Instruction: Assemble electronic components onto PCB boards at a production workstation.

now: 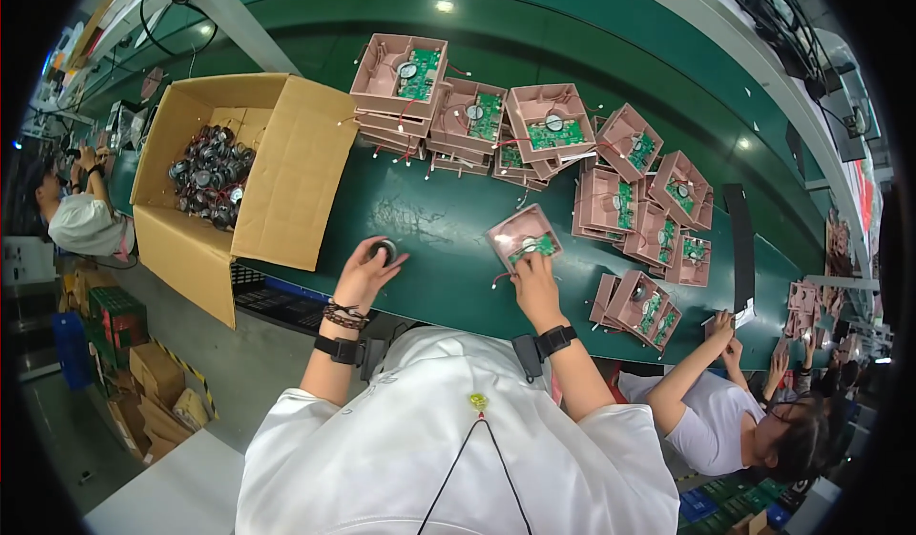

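Note:
My left hand is closed around a small round dark speaker, held just above the green bench. My right hand is at the near rim of a pink plastic housing, with its fingers bent over the edge and the tips hidden inside. In that housing sit a green circuit board and a round pale part, and a red wire hangs out on its left side. Wires on the speaker in my left hand cannot be made out.
A cardboard box stands at the left, with many wired round speakers inside. Stacked pink housings line the bench's far side, and more are at the right. Another person works at the right, near a black strip.

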Motion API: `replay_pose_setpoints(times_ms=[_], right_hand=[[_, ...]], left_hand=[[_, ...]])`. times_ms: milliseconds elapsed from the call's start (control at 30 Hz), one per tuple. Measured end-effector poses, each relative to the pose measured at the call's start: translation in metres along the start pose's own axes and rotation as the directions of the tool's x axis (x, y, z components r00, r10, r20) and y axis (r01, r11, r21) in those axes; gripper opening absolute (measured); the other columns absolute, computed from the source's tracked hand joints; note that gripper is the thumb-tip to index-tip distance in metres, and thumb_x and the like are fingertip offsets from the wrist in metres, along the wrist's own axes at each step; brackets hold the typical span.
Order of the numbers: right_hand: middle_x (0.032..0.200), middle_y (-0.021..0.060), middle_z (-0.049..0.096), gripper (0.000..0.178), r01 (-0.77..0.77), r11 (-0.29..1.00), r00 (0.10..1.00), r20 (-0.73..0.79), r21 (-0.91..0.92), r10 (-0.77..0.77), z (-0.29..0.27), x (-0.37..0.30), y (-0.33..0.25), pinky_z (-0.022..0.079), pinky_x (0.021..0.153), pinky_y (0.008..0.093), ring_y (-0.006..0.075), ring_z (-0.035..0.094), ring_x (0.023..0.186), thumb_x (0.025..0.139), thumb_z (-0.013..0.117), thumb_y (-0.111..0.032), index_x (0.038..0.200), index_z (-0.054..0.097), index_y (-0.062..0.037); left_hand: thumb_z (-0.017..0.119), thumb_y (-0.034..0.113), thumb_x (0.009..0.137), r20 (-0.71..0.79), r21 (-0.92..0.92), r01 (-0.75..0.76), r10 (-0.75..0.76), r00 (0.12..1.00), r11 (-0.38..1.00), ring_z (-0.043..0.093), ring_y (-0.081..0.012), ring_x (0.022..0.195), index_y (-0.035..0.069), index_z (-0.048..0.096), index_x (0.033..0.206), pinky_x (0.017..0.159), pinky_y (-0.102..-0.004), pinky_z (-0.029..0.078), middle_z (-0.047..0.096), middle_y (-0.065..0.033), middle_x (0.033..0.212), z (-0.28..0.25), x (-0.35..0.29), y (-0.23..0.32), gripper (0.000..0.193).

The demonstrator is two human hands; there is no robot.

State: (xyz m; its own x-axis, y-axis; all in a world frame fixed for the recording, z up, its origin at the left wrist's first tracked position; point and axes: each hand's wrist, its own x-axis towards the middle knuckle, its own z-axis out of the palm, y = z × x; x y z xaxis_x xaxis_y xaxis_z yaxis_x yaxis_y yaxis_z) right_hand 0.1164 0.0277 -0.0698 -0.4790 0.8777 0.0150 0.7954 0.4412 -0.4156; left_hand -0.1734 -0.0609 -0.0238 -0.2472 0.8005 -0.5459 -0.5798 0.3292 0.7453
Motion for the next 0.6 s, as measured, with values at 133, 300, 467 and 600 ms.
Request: replay_pose_setpoints(times_ms=[133,300,467,600], right_hand=[[0.098,0.0084,0.049,0.015,0.247,0.965,0.95,0.177,0.086,-0.259,-0.012,-0.01,-0.006,0.045,0.075,0.0376,0.0262,0.049,0.095,0.07,0.063,-0.008,0.083,0.056,-0.0051],[0.101,0.0092,0.05,0.024,0.4,0.916,0.894,0.205,0.038,-0.399,-0.042,-0.009,-0.008,0.046,0.077,0.0367,0.0266,0.052,0.093,0.069,0.062,-0.005,0.091,0.054,-0.0046],[0.104,0.0115,0.049,0.045,0.142,0.889,0.982,0.051,0.436,-0.182,-0.077,0.008,-0.064,0.046,0.077,0.0388,0.0315,0.053,0.093,0.071,0.066,-0.012,0.111,0.047,-0.0046],[0.107,0.0128,0.047,0.046,0.163,0.834,0.97,0.069,0.527,-0.233,-0.067,0.009,-0.081,0.045,0.076,0.0395,0.0332,0.052,0.095,0.071,0.069,-0.016,0.11,0.047,-0.0034]], left_hand=[[0.05,0.02,0.091,0.106,0.069,-0.051,0.044,0.993,0.996,0.057,-0.018,0.091,0.005,0.051,0.106,0.08,-0.0276,0.043,0.058,-0.0068,0.096,0.032,0.003,-0.016,0.021],[0.05,0.026,0.091,0.18,0.322,0.005,-0.066,0.981,0.947,0.058,-0.0125,0.08,0.005,0.053,0.1,0.068,-0.0236,0.044,0.06,-0.004,0.084,0.056,0.013,-0.043,0.023],[0.049,0.029,0.091,0.192,0.299,0.073,-0.135,0.972,0.952,0.058,-0.0128,0.072,0.005,0.053,0.098,0.062,-0.0247,0.044,0.06,-0.0047,0.084,0.081,0.004,-0.04,0.026],[0.049,0.031,0.09,0.294,0.461,0.016,-0.17,0.94,0.887,0.057,-0.0088,0.066,0.003,0.055,0.093,0.053,-0.0227,0.042,0.057,-0.0032,0.071,0.086,0.001,-0.035,0.029]])
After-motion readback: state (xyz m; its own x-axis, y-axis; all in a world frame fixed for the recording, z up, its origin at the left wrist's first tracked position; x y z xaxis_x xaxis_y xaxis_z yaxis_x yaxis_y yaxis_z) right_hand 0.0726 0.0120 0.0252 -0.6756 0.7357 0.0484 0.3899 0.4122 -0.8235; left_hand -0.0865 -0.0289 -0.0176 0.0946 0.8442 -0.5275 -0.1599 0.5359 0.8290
